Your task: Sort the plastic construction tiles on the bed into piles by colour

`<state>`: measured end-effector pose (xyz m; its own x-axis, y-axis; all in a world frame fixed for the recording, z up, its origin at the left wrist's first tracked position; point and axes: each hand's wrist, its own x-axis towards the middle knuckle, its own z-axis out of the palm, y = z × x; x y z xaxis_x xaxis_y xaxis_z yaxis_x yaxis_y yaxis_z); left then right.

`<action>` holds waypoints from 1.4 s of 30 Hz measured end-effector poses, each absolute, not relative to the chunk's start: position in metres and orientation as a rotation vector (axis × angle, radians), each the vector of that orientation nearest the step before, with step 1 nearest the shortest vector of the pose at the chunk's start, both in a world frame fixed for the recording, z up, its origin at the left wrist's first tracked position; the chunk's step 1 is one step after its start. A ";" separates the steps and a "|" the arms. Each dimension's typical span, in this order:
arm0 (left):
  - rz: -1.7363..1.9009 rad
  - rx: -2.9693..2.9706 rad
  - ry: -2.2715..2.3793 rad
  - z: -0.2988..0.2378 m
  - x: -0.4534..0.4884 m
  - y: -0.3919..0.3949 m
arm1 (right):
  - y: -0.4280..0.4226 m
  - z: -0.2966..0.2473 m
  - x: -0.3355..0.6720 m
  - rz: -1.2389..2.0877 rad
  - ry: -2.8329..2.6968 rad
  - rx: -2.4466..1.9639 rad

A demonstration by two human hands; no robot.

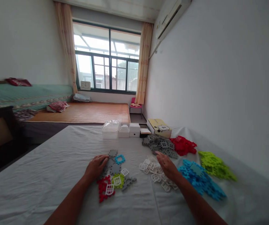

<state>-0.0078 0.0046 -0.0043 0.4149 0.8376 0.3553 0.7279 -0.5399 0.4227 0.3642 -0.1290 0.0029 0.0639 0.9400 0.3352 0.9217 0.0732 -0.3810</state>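
My left hand (96,168) lies at the left edge of a small group of building pieces, fingers stretched out and touching or just over a grey interlocking tile (111,162). Around it are a blue square frame piece (119,159), a red piece (103,184), a lime green piece (118,185), a grey angled piece (129,183) and several white lattice window pieces (110,189). My right hand (166,165) is over the right side of a white window-piece pile (146,165), fingers extended towards the grey pile (163,145). I see nothing held in it.
Piles of red pieces (183,145), lime green pieces (215,165) and blue pieces (202,179) lie to the right. Along the table's far edge stand a clear plastic box (111,129), white boxes (134,130) and a yellow carton (156,126). A bed (97,112) is beyond.
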 end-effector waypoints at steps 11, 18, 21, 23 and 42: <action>0.834 2.428 1.379 -0.004 -0.008 0.008 | -0.132 -0.032 0.362 -0.085 -1.858 -1.809; 0.800 2.416 1.387 -0.003 -0.007 0.010 | -0.138 -0.023 0.363 0.156 -1.716 -1.661; 0.798 2.409 1.397 -0.003 -0.007 0.011 | -0.133 -0.016 0.371 0.124 -1.585 -1.687; 0.811 2.409 1.397 -0.003 -0.007 0.011 | -0.122 -0.006 0.381 0.002 -1.507 -1.776; 0.776 2.394 1.365 -0.007 -0.011 0.015 | -0.021 -0.004 0.396 -0.097 -1.231 -2.388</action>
